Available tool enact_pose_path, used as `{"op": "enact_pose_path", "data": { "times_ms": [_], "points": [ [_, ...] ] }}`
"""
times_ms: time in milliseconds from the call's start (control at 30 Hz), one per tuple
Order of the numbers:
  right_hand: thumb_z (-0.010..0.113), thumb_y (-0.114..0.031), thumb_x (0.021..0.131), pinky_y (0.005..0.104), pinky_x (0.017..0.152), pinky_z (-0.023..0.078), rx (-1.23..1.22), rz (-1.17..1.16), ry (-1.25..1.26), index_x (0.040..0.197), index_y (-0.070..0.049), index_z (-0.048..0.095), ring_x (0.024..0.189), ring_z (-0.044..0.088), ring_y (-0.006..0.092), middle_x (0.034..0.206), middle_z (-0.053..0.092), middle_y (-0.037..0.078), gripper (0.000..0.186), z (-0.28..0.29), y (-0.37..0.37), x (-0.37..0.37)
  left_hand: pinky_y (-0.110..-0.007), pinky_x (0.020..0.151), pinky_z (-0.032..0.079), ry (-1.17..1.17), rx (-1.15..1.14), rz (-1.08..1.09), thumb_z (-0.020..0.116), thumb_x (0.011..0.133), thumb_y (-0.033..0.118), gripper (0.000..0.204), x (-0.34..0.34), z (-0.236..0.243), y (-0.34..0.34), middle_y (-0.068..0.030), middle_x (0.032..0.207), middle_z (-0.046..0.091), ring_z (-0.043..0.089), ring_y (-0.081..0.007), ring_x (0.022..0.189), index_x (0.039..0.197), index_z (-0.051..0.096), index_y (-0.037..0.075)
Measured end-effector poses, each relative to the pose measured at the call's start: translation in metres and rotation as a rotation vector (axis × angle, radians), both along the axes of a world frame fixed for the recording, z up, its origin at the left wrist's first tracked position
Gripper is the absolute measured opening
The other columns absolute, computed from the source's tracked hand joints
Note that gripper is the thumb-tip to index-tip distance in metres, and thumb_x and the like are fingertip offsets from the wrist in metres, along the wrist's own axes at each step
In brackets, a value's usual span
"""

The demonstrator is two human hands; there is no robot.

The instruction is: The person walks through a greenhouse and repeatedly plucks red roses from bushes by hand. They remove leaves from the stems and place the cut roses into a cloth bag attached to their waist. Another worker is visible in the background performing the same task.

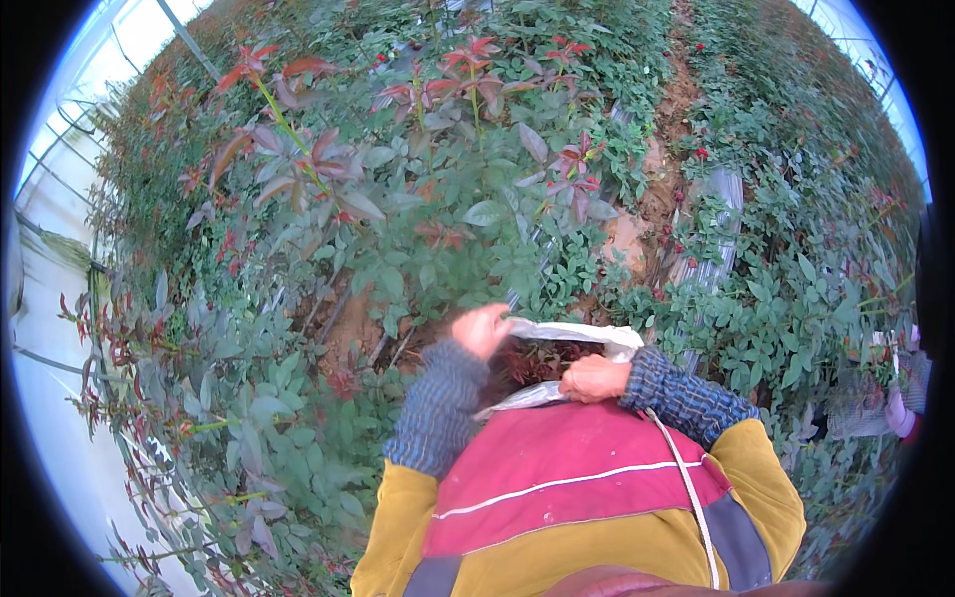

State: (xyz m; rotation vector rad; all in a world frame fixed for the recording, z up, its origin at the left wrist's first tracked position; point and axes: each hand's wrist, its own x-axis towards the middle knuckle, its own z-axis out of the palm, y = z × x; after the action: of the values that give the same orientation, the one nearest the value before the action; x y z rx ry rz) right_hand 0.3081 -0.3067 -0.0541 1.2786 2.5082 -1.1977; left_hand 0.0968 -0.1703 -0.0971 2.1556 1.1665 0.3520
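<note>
Keep the mouth of the white bag (577, 331) spread at your waist, before your red-and-yellow jacket (567, 448), so the rim clears the dark red contents (530, 364). Your left hand (482, 330) meets the rim; blur hides its grip. Your right hand (595, 379) curls at the opening; you cannot tell what it holds. Surroundings: leafy bushes (388, 239), reddish soil (627, 239), translucent wall (60, 428).

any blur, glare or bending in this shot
Head view: left hand smeared, right hand crisper; head view: greenhouse wall washed out at left, light on the foliage soft, without hard shadows; head view: straight edges bowed near the rim, corners black.
</note>
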Motion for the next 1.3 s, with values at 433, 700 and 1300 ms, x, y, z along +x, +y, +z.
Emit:
{"op": "enact_pose_path", "data": {
  "times_ms": [433, 700, 1300],
  "points": [
    [0.058, -0.009, 0.067, 0.0452, 0.054, 0.046, 0.263, -0.334, 0.066, 0.064, -0.001, 0.059, 0.064, 0.061, 0.0353, 0.063, 0.058, 0.019, 0.009, -0.025, -0.040, 0.006, -0.035, 0.073, 0.049, -0.253, -0.006, -0.168, 0.066, 0.071, 0.009, 0.027, -0.004, -0.022, -0.070, -0.0128, 0.090, 0.064, 0.062, -0.0303, 0.083, 0.097, 0.065, 0.003],
    [0.059, -0.009, 0.062, 0.0460, 0.049, 0.041, 0.261, -0.394, 0.191, 0.059, 0.000, 0.055, 0.057, 0.057, 0.0372, 0.056, 0.053, 0.019, 0.011, -0.024, -0.051, -0.003, -0.036, 0.080, 0.048, -0.304, 0.045, -0.087, 0.064, 0.072, 0.004, 0.025, -0.014, -0.027, -0.083, -0.0155, 0.096, 0.062, 0.061, -0.0321, 0.090, 0.097, 0.064, 0.001],
    [0.058, -0.011, 0.073, 0.0423, 0.057, 0.046, 0.205, -0.520, 0.021, 0.070, -0.003, 0.062, 0.067, 0.060, 0.0330, 0.069, 0.060, 0.015, 0.009, -0.022, -0.077, 0.016, -0.025, 0.078, 0.049, -0.800, -0.087, 0.193, 0.060, 0.083, -0.002, 0.027, 0.021, 0.078, -0.001, -0.0090, 0.104, 0.061, 0.060, -0.0156, 0.093, 0.110, 0.061, 0.000]
  ]
}}
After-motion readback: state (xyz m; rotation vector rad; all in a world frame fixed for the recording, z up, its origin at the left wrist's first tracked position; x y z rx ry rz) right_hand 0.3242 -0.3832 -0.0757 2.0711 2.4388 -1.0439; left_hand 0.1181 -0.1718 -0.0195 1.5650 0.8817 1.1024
